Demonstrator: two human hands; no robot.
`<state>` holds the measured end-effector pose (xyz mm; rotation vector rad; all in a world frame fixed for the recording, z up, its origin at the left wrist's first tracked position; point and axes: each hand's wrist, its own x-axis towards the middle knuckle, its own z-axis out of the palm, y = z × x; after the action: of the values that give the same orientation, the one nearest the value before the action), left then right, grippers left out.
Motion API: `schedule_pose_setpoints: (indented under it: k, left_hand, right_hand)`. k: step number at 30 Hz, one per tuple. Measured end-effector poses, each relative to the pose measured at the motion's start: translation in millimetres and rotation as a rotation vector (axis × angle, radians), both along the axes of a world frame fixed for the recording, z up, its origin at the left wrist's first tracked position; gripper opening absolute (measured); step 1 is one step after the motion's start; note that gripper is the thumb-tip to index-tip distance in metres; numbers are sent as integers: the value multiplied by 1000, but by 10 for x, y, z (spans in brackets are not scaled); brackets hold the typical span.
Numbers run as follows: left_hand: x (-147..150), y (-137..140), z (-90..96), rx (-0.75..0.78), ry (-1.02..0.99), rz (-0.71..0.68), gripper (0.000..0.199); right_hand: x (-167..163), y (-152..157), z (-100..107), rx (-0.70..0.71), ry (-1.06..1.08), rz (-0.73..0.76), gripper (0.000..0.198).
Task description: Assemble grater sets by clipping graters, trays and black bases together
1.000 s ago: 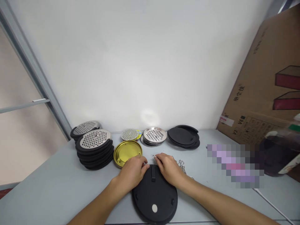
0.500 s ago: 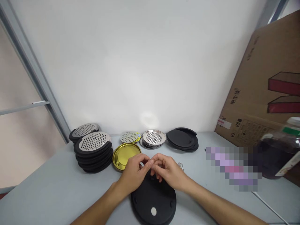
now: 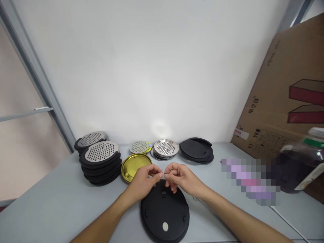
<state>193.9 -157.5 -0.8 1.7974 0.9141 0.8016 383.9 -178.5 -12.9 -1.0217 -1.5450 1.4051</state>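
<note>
A black round base (image 3: 164, 211) lies on the table in front of me, with a pale oval spot near its close edge and a small slot near the far edge. Above that far edge, my left hand (image 3: 144, 180) pinches thumb and forefinger together. My right hand (image 3: 182, 177) is in a pinch too, its fingertips almost meeting the left ones. Whatever tiny thing is between them is too small to name. Beside my right wrist lie small wire rings (image 3: 196, 199), partly covered by the arm.
Stacked black discs with perforated metal plates (image 3: 101, 153) stand at left. Behind my hands are a gold round tin (image 3: 135, 163), metal grater discs (image 3: 165, 148) and black round trays (image 3: 196, 150). A carton (image 3: 275, 84) and a dark-filled jar (image 3: 293, 168) stand at right, near a blurred-out patch.
Both hands have shifted slightly away from me and a little apart, uncovering the slot in the black base. My right forearm now hides more of the wire rings.
</note>
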Motion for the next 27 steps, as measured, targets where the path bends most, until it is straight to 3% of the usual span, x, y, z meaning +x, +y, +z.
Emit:
schedule_pose_setpoints:
  k: [3,6,8,14,20,27]
  left_hand:
    - [2,18,-40,-28,-11,26,25]
    - [15,30,-55,-1,20,85,22]
    - [23,35,-45,17,49,117,21]
    - [15,2,-35,138,85,158,19]
    - [40,90,-72,222,138,90,19]
    - [55,174,-17,303,298,74,19]
  right_hand:
    - [12,-19,21,126,-135,-67,16]
    - [17,-69,40,458,-398,-201,12]
    - [20,-96,44,604,-517,-216,13]
    - [36,-76,-20,757,-583,-191,26]
    - [63,6,-97,806,-628,-230,22]
    - [10,62,-39,498,-614,-363,11]
